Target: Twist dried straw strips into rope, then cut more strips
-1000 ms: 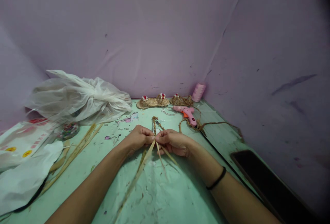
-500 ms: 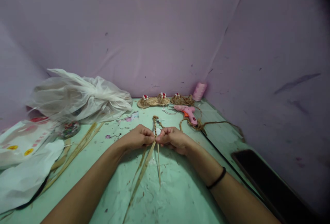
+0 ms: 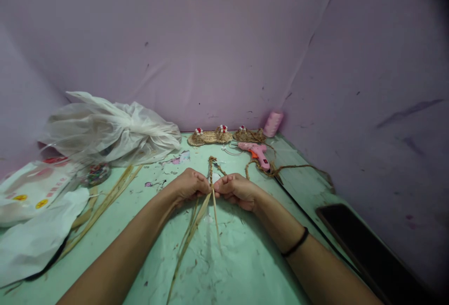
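Two hands, one braided straw cord (image 3: 211,172), one pink glue gun (image 3: 257,153), one pink thread spool (image 3: 272,124) and three bead flowers (image 3: 223,129) on woven straw pieces (image 3: 212,137) could be counted over the counter (image 3: 245,258). The strands (image 3: 198,218) hanging below the braid overlapped too much to number. The cord's second length passed behind the right hand (image 3: 238,191), and whether it joined the cord near the glue gun could not be told; a dark slab (image 3: 361,244) blurred into shadow at the right. The fingers of the left hand (image 3: 191,185) and right hand pinched the cord's near end between them, the braid extending away beyond the fingertips, the strands trailing toward the wearer.
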A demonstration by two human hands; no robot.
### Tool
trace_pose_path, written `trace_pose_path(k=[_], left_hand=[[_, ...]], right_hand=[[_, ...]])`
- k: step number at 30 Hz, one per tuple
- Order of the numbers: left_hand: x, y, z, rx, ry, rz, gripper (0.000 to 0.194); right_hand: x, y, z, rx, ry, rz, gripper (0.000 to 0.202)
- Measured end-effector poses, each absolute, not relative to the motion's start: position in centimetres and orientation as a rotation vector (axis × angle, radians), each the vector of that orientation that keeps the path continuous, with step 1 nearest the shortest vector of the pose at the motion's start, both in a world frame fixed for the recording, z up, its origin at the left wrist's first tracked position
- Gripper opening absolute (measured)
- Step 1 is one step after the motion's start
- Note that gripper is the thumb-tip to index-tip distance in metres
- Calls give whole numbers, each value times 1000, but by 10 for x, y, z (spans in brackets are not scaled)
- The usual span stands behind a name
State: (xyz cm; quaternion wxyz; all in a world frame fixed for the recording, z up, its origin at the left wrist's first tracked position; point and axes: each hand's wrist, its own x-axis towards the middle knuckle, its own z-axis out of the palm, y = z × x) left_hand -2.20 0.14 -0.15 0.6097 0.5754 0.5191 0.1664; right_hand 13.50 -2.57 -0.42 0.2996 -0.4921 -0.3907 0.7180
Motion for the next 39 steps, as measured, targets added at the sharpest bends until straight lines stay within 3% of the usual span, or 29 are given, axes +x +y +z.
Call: trace_pose_path(k=[31,39], left_hand=[[-20,-4,9,1689,1308,273,8],[-13,-24,38,1947,1660,18,14]], right_hand=[[119,-29,-13,-1527,-1065,1658,5],[115,-32,-11,-1499,-1073,1618,5]])
